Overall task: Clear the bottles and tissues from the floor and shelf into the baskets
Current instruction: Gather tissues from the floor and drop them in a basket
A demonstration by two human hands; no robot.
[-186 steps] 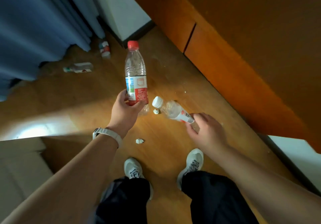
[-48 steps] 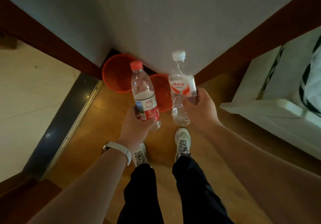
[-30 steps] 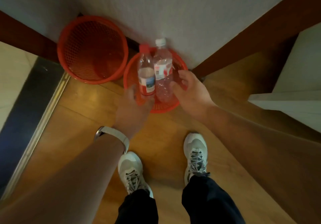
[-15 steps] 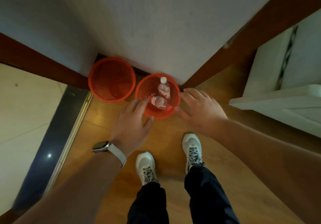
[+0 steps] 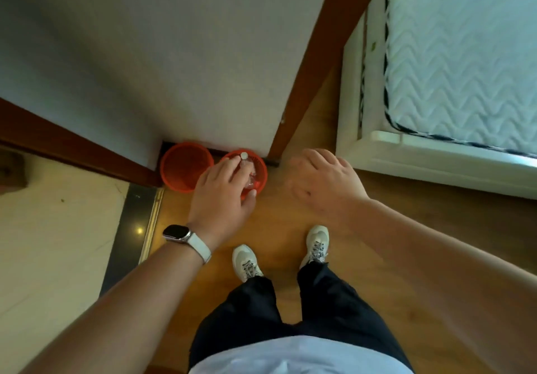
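Tiled floor [image 5: 52,257]: pale, at far left, edged by a dark threshold strip [image 5: 128,228].
Left basket [image 5: 186,167]: red mesh, standing against the wall corner; nothing can be made out inside it.
Left hand [image 5: 220,199]: palm down, fingers loosely spread, holding nothing; in the picture it covers the near rim of the right basket. A watch with a white strap [image 5: 186,240] sits on the wrist.
Right basket [image 5: 260,170]: red mesh, just beside the left basket, against the wall.
Bottles [image 5: 247,170]: clear plastic, lying inside the right basket; a white cap [image 5: 244,155] shows at the far rim. Their number cannot be told behind the hand.
Right hand [image 5: 322,182]: open and empty, fingers relaxed, above the wooden floor [image 5: 279,228], right of the baskets.
Shoes [image 5: 245,262]: white, on the wooden floor below the hands.
Mattress [image 5: 459,63]: white, quilted, far right.
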